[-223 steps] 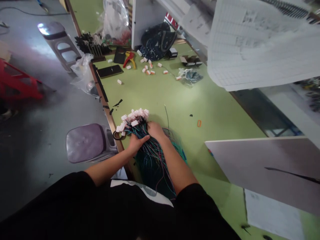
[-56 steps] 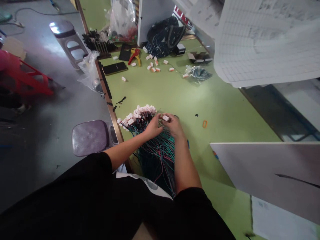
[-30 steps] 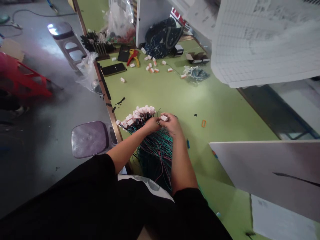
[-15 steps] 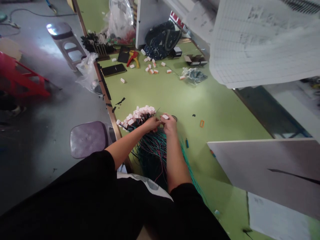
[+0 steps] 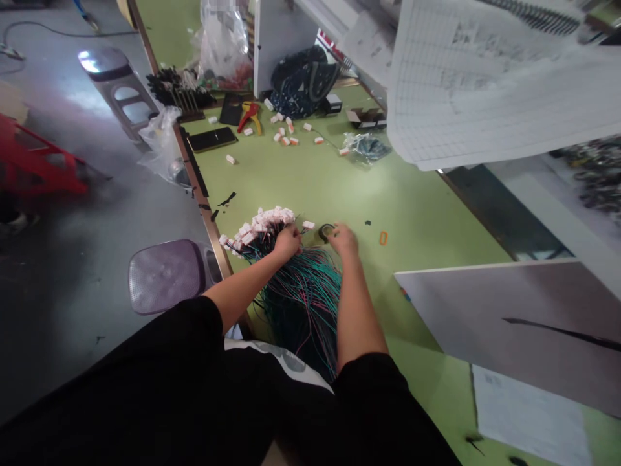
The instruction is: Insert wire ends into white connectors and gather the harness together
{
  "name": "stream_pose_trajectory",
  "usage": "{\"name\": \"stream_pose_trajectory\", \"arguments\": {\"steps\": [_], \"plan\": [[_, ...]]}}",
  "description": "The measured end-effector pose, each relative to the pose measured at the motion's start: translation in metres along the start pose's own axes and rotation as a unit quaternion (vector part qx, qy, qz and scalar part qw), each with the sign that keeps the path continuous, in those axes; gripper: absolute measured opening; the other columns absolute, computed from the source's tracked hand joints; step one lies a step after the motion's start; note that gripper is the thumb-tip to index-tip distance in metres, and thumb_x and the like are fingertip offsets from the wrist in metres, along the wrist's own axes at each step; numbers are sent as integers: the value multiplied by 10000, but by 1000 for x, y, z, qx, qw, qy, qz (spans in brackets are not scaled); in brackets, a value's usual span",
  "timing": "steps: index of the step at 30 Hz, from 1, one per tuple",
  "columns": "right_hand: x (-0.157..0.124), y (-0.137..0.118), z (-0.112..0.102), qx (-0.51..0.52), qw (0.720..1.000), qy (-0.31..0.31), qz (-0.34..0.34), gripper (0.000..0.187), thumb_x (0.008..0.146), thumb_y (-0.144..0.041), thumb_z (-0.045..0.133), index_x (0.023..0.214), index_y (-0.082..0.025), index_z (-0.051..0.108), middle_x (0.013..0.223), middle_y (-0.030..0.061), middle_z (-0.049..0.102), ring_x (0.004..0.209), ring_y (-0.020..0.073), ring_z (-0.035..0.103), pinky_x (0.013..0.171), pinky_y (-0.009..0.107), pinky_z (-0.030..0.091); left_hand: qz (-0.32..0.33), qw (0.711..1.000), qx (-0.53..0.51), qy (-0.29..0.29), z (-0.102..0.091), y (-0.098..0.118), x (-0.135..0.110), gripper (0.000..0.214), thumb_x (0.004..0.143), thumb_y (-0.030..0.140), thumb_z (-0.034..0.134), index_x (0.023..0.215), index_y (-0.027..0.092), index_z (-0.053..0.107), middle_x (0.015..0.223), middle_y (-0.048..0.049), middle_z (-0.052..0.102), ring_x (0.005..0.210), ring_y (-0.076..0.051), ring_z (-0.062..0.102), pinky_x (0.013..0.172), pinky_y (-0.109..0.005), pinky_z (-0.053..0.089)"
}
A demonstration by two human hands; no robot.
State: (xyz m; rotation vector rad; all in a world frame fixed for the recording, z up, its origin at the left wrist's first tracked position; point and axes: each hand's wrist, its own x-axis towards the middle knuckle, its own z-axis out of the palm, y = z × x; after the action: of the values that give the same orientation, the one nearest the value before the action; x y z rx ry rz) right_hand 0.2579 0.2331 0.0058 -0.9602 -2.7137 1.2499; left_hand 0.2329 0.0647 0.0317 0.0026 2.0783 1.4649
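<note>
My left hand (image 5: 289, 241) is closed around thin wires just behind a white connector (image 5: 308, 225), which sticks out past the fingers. Beside it, a heap of white connectors (image 5: 264, 221) lies on the left, joined to a bundle of green, red and black wires (image 5: 310, 275) that runs down towards my body. My right hand (image 5: 343, 238) pinches the right edge of a roll of black tape (image 5: 322, 233), which sits on the green table (image 5: 349, 194) to the right of the connector.
Loose white connectors (image 5: 290, 140), red-and-yellow pliers (image 5: 250, 116) and a phone (image 5: 212, 139) lie towards the back. An orange frame-shaped piece (image 5: 383, 238) is off to the right. A white board (image 5: 485, 304) juts in at right; paper sheets (image 5: 466, 84) hang above.
My right hand has left the connector and moved right to the tape roll. The left hand keeps the wires, with the white connector now showing beyond its fingers. The view has shifted slightly.
</note>
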Motion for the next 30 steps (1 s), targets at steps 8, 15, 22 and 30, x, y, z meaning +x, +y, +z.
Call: {"name": "stream_pose_trajectory", "arguments": {"steps": [8, 15, 22, 30], "plan": [[-4, 13, 7, -121, 983, -79, -113, 582, 631, -113, 610, 1201, -217, 553, 1140, 50, 628, 1030, 216, 566, 900, 327, 422, -9, 1000, 0, -1, 1, -3, 4, 94, 799, 81, 446, 783, 152, 506, 411, 75, 419, 374, -92, 498, 452, -182, 387], [-5, 15, 4, -168, 981, -16, -94, 411, 757, -139, 485, 1147, -209, 598, 979, 105, 664, 947, 250, 568, 840, 361, 404, -9, 1000, 6, -9, 0, -3, 4, 97, 792, 80, 445, 794, 149, 513, 408, 68, 436, 386, -94, 505, 457, -178, 392], [15, 1, -4, -114, 992, 18, -53, 391, 652, -76, 503, 1020, -117, 629, 1099, 156, 601, 1068, 260, 496, 916, 346, 357, -9, 1000, 15, -10, -1, -2, 3, 122, 792, 80, 434, 820, 146, 532, 427, 69, 437, 397, -88, 496, 474, -181, 400], [-8, 0, 2, 84, 996, -5, 24, 108, 655, -265, 548, 733, -193, 527, 568, -12, 540, 576, 145, 526, 549, 262, 411, -15, 1000, 12, -10, 1, -3, 5, 147, 805, 74, 413, 855, 134, 537, 441, 68, 427, 390, -88, 486, 471, -190, 404]]}}
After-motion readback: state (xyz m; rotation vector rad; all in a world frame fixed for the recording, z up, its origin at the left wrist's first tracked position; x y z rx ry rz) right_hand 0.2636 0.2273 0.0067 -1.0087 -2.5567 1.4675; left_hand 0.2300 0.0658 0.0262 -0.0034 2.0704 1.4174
